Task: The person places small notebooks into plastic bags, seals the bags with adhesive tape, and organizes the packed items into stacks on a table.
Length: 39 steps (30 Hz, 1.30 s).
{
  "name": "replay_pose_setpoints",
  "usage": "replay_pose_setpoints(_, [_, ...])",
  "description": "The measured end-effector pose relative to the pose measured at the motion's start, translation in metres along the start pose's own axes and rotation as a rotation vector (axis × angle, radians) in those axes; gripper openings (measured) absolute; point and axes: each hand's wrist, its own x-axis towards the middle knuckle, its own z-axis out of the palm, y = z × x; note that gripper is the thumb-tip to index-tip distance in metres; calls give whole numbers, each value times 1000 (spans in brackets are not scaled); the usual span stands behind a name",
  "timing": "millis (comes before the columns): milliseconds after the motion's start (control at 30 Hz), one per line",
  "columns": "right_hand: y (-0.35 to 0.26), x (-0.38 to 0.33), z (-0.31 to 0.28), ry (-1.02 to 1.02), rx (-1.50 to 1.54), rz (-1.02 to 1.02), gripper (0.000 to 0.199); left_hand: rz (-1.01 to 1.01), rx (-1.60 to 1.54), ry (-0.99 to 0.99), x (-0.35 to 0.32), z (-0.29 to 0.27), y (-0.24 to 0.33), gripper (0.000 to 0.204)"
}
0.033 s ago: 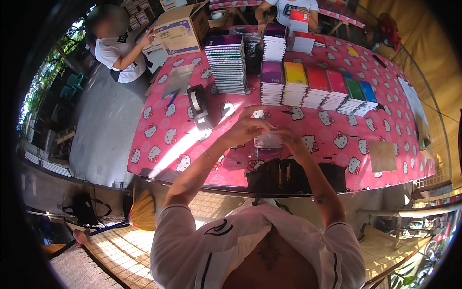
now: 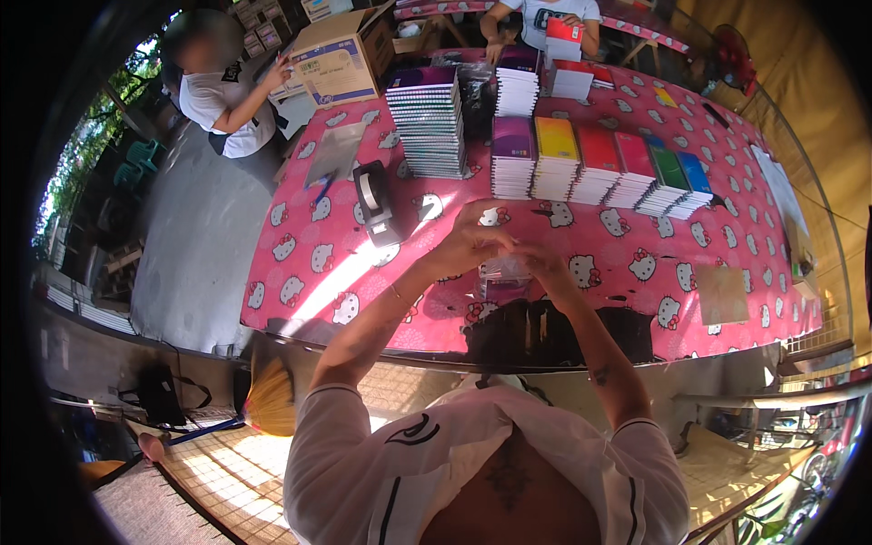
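Just above the near part of the table, my left hand (image 2: pixel 474 247) and my right hand (image 2: pixel 543 263) meet fingertip to fingertip. Both are closed in a pinch at the upper edge of a clear plastic wrapper (image 2: pixel 505 269). Inside or under that wrapper lies a dark purple notebook bundle (image 2: pixel 502 291), partly hidden by glare and my fingers. A black tape dispenser (image 2: pixel 375 204) stands to the left of my left hand. Beyond my hands runs a row of spiral notebook stacks: purple (image 2: pixel 513 156), yellow (image 2: pixel 556 156), red (image 2: pixel 598 163), pink (image 2: pixel 636 168), green (image 2: pixel 668 180) and blue (image 2: pixel 694 184).
A tall notebook stack (image 2: pixel 425 123) rises behind the dispenser, near a cardboard box (image 2: pixel 334 68). Clear plastic sheets (image 2: pixel 336 153) lie at left. One person (image 2: pixel 227 109) stands at left; another (image 2: pixel 554 18) handles red notebooks across the pink table (image 2: pixel 581 341). A broom (image 2: pixel 270 400) is below.
My fingertips have drawn slightly closer together over the plastic wrapper, whose upper part now sits a little lower. The stacks and the dispenser stay put.
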Motion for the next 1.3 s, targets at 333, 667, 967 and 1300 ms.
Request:
replay_pose_setpoints(333, [6,-7,-2,148,256,14,37,-135,-127,58,-14,3,5,18])
replay_pose_setpoints(667, [-7,-2,15,-53,-27,-25,54,-193,-56,109,-3,47,4,58])
replay_pose_setpoints(967, [-15,54,-7,-240,-119,21,62,-569,-856,-139,-34,30,-41,63])
replay_pose_setpoints(1300, [-38,-11,-3,-124,-892,-548,55,132,385,25,-37,17,25,40])
